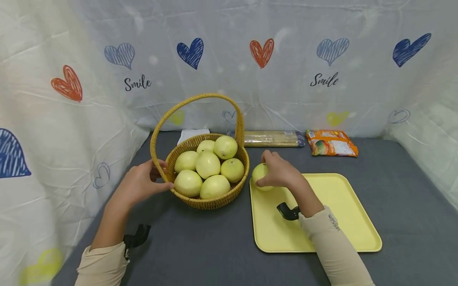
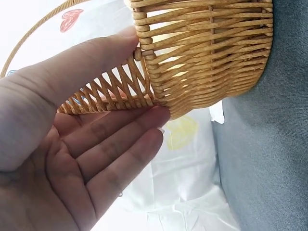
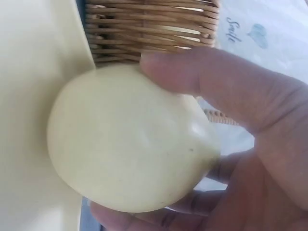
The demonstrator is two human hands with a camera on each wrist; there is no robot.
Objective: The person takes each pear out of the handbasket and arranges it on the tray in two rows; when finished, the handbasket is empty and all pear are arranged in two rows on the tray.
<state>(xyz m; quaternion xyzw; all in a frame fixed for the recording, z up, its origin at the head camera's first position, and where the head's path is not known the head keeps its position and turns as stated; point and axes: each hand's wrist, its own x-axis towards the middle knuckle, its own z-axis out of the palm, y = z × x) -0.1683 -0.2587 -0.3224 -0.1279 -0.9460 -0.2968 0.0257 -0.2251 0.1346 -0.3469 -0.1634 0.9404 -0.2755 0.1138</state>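
My left hand (image 1: pixel 141 180) holds the wicker basket (image 1: pixel 209 203) where its tall handle meets the rim. In the left wrist view the thumb (image 2: pixel 91 60) lies on one side of the weave and the fingers reach along the other. Several round, pale green fruits (image 1: pixel 207 165) fill the basket. My right hand (image 1: pixel 280 172) grips another pale green fruit (image 3: pixel 130 139), thumb on one side and fingers round the other. This fruit is at the far left corner of the yellow tray (image 1: pixel 336 214); whether it touches the tray is hard to tell.
Behind the basket lie a long packet of thin sticks (image 1: pixel 270 139) and a white item (image 1: pixel 193 134). An orange packet (image 1: pixel 332 143) lies at the back right. A white curtain (image 1: pixel 225 71) with printed hearts hangs behind the grey tabletop (image 1: pixel 200 250).
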